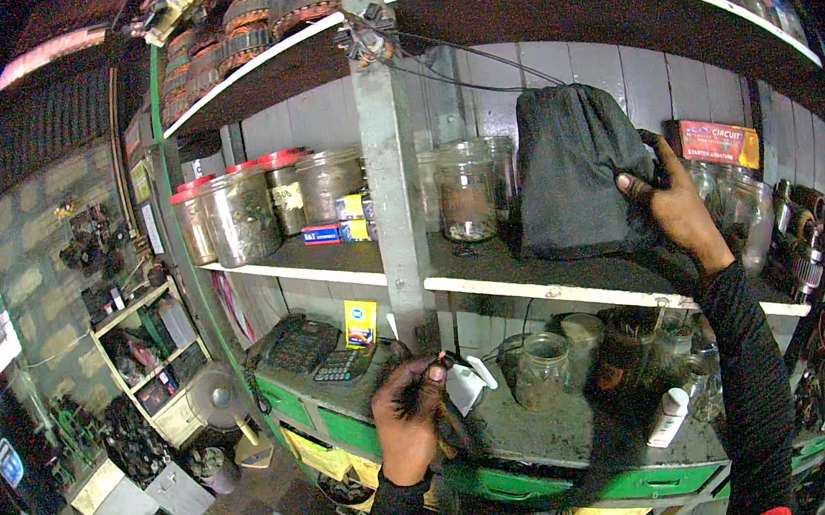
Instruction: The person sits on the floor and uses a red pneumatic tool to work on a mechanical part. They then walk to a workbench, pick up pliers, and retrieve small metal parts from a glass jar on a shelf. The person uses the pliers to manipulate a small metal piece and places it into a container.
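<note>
Head, black bag point(575, 175), edge in right grip point(681, 209)

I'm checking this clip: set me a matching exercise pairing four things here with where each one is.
Things:
1. black bag
2. white bottle
3. yellow packet
4. red-orange box

Places:
A. upright just behind the small calculator
B. on the shelf, gripped by the right hand
C. on the shelf, right of the bag
D. on the counter, near the right forearm

Pairs: 1-B, 2-D, 3-A, 4-C
</note>
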